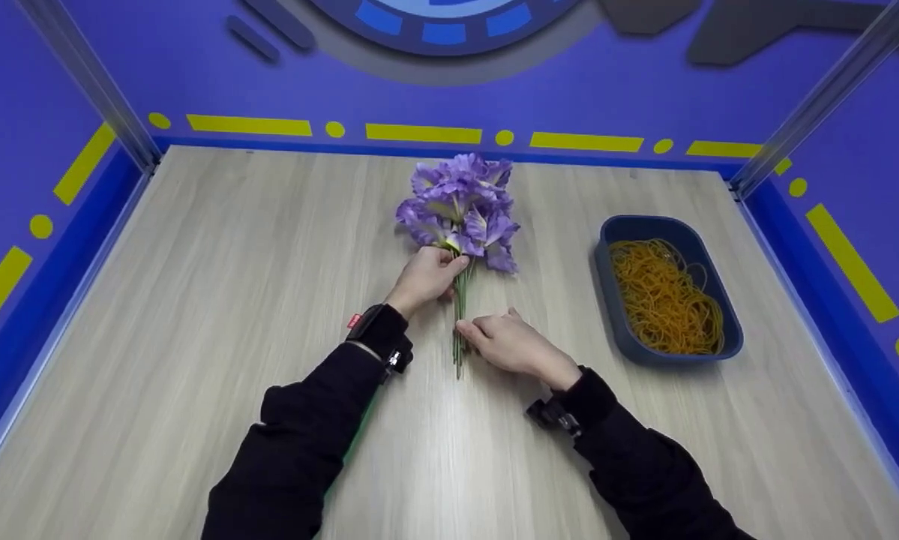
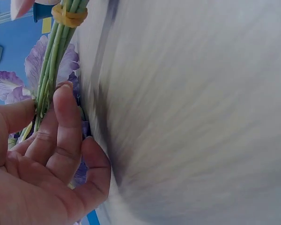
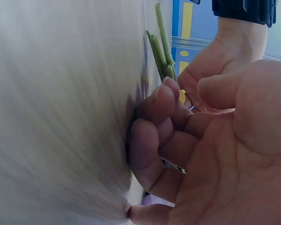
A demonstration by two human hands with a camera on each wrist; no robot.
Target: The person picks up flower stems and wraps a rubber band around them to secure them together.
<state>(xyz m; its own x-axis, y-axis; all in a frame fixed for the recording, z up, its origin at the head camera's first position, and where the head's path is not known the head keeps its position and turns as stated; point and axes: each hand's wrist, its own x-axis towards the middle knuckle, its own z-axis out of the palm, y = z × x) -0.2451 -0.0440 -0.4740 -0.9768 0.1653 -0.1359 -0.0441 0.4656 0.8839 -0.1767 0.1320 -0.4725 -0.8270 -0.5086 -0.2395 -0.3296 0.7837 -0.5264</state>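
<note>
A bunch of purple artificial irises [image 1: 460, 199] lies on the table, blossoms toward the back wall and green stems [image 1: 459, 300] pointing at me. My left hand [image 1: 428, 277] pinches the stems just below the blossoms between thumb and fingertips. Lower down, my right hand [image 1: 513, 341] has its curled fingers at the stems, close to their cut ends [image 3: 161, 42]. A yellow rubber band [image 2: 69, 16] is wound round the stems between the two hands. Right fingertips partly hide the lower stems in the right wrist view.
To the right stands a dark blue-grey bin [image 1: 730, 330] holding a tangled heap of yellow rubber bands [image 1: 663, 300]. Blue-purple panels with yellow marks [image 1: 423, 133] wall in the wooden table [image 1: 232, 285] at the back and both sides.
</note>
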